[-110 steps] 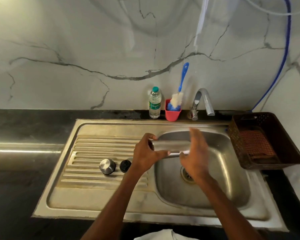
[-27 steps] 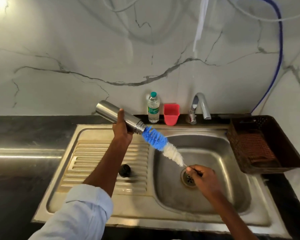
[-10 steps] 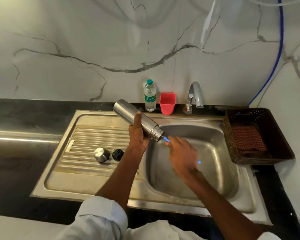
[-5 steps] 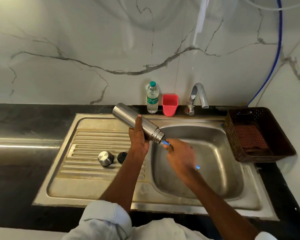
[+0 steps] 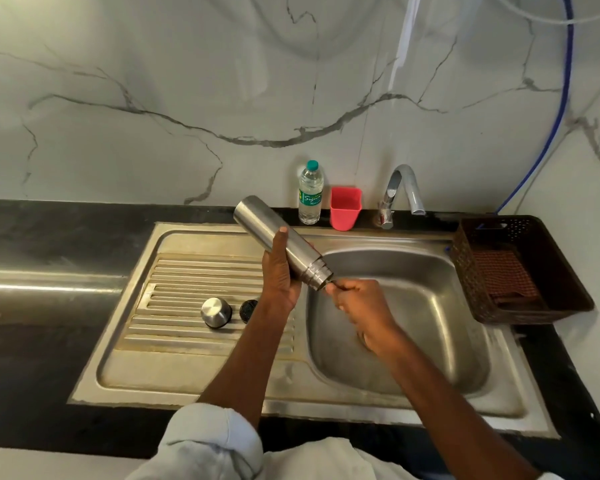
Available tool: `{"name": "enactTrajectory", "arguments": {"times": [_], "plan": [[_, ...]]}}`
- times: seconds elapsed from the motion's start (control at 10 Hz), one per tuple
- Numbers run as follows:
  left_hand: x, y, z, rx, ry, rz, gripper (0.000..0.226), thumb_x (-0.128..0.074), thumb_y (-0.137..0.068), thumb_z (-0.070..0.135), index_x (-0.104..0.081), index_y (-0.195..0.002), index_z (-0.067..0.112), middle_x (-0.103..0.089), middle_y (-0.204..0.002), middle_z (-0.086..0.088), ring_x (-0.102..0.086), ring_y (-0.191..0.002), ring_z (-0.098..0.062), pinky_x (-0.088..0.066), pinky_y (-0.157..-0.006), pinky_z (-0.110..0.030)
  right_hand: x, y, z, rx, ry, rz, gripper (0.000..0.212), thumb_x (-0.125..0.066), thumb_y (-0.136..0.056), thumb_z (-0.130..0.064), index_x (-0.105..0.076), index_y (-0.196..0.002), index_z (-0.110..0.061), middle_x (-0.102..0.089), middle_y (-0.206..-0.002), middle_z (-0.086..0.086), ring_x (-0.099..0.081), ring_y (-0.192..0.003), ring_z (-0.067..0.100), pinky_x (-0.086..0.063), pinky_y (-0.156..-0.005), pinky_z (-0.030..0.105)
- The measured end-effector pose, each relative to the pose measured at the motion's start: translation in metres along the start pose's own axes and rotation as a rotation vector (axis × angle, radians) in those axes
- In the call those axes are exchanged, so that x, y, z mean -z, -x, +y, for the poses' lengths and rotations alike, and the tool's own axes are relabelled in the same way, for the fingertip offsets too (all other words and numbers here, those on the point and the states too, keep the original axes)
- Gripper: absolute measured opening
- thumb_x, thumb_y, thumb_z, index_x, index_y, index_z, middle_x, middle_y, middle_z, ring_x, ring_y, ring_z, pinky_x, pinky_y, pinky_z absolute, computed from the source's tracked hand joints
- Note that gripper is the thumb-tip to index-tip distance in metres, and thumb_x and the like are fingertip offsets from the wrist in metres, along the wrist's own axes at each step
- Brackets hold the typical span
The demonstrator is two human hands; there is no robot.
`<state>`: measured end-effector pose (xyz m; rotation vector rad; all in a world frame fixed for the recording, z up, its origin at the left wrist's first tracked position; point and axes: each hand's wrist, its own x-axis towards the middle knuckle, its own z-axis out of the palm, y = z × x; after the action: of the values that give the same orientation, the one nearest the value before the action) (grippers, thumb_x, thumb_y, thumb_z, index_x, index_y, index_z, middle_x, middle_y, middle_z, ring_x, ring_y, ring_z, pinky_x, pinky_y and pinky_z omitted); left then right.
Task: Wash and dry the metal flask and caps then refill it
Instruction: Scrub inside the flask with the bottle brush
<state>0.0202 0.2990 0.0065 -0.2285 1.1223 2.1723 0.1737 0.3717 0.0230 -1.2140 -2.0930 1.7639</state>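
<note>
Flask [image 5: 280, 251] tilted over sink rim [image 5: 222, 233], left hand [image 5: 278, 282] gripping; right hand [image 5: 364, 306] pinching brush handle.

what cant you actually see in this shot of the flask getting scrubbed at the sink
- Brush head: in the head view it is hidden inside the metal flask.
- Brush handle: the right hand covers nearly all of it.
- Black inner cap: partly behind the left hand and wrist.
- Sink drain: covered by the right hand.
- Water bottle label: too small to read.
- Contents of the red cup: the rim hides them.
</note>
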Motion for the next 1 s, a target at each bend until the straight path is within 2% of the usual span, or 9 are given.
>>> {"name": "enactTrajectory", "arguments": {"times": [0.1,0.3,0.4,0.5,0.6,0.7,0.8,0.9,1.0], "plan": [[-0.002,-0.001,0.01,0.006,-0.002,-0.121,0.086,-0.086,-0.077,0.044,-0.049,-0.143,0.003,-0.069,-0.102,-0.021,-0.073,-0.089,-0.03,-0.062,-0.077,-0.045,0.007,0.004,-0.008,-0.409,-0.634,-0.382,0.024,-0.056,-0.103,-0.028,-0.072,-0.102,-0.01,-0.043,-0.061,-0.004,-0.023,-0.038,0.004,-0.012,-0.037,0.018],[-0.005,-0.003,0.001,-0.039,-0.013,-0.035,0.096,-0.093,-0.066,0.042,-0.051,-0.145,0.007,-0.067,-0.119,-0.024,-0.07,-0.108,-0.038,-0.063,-0.085,-0.051,-0.007,0.007,0.027,0.202,0.677,0.449,0.033,-0.057,-0.097,-0.054,-0.065,-0.09,-0.023,-0.067,-0.082,-0.006,-0.06,-0.075,0.025,-0.044,-0.063,0.033],[-0.003,-0.008,-0.002,-0.037,0.006,-0.016,0.094,-0.092,-0.068,0.042,-0.051,-0.145,0.006,-0.066,-0.119,-0.023,-0.068,-0.11,-0.038,-0.061,-0.094,-0.056,-0.009,0.0,0.01,0.026,0.331,0.273,0.035,-0.053,-0.101,-0.043,-0.064,-0.08,-0.017,-0.059,-0.064,-0.002,-0.055,-0.054,0.02,-0.034,-0.05,0.026],[-0.001,-0.014,0.0,-0.031,-0.052,-0.065,0.081,-0.089,-0.074,0.042,-0.054,-0.139,0.009,-0.065,-0.115,-0.022,-0.066,-0.109,-0.039,-0.055,-0.101,-0.063,-0.005,-0.004,-0.012,-0.531,-0.405,-0.229,0.035,-0.045,-0.1,-0.037,-0.055,-0.072,-0.017,-0.03,-0.049,-0.007,-0.021,-0.035,0.006,-0.015,-0.034,0.017],[-0.002,-0.013,0.007,-0.062,-0.081,-0.049,0.087,-0.091,-0.069,0.044,-0.055,-0.14,0.009,-0.067,-0.112,-0.019,-0.068,-0.106,-0.036,-0.061,-0.092,-0.059,-0.01,-0.004,0.002,-0.203,-0.128,-0.015,0.041,-0.056,-0.093,-0.059,-0.067,-0.086,-0.02,-0.052,-0.057,-0.008,-0.045,-0.045,0.011,-0.035,-0.041,0.022],[-0.004,-0.01,0.012,-0.092,-0.047,0.011,0.087,-0.09,-0.07,0.04,-0.054,-0.143,0.01,-0.068,-0.112,-0.015,-0.071,-0.103,-0.031,-0.063,-0.075,-0.044,-0.008,0.002,0.011,0.226,0.506,0.317,0.029,-0.063,-0.09,-0.058,-0.066,-0.099,-0.031,-0.069,-0.084,-0.009,-0.065,-0.078,0.022,-0.052,-0.067,0.035],[-0.003,-0.013,0.009,-0.076,0.002,0.015,0.091,-0.091,-0.069,0.042,-0.052,-0.144,0.008,-0.066,-0.118,-0.02,-0.069,-0.109,-0.037,-0.063,-0.084,-0.052,-0.013,0.008,-0.004,0.289,0.769,0.405,0.019,-0.056,-0.101,-0.041,-0.068,-0.111,-0.029,-0.07,-0.1,-0.005,-0.065,-0.091,0.027,-0.046,-0.071,0.034],[0.001,-0.017,0.013,-0.044,-0.033,-0.018,0.083,-0.091,-0.069,0.045,-0.056,-0.136,0.009,-0.068,-0.111,-0.02,-0.07,-0.102,-0.035,-0.063,-0.09,-0.054,-0.011,-0.003,-0.014,-0.144,-0.088,-0.016,0.028,-0.05,-0.105,-0.031,-0.07,-0.093,-0.016,-0.052,-0.065,0.003,-0.045,-0.045,0.015,-0.028,-0.044,0.022],[0.005,-0.018,0.019,-0.003,-0.055,-0.056,0.069,-0.085,-0.076,0.042,-0.058,-0.13,0.009,-0.068,-0.102,-0.019,-0.071,-0.094,-0.033,-0.063,-0.085,-0.05,0.0,-0.004,-0.012,-0.427,-0.581,-0.315,0.028,-0.046,-0.106,-0.026,-0.065,-0.097,-0.008,-0.039,-0.057,-0.002,-0.025,-0.037,0.005,-0.019,-0.033,0.018]]}}
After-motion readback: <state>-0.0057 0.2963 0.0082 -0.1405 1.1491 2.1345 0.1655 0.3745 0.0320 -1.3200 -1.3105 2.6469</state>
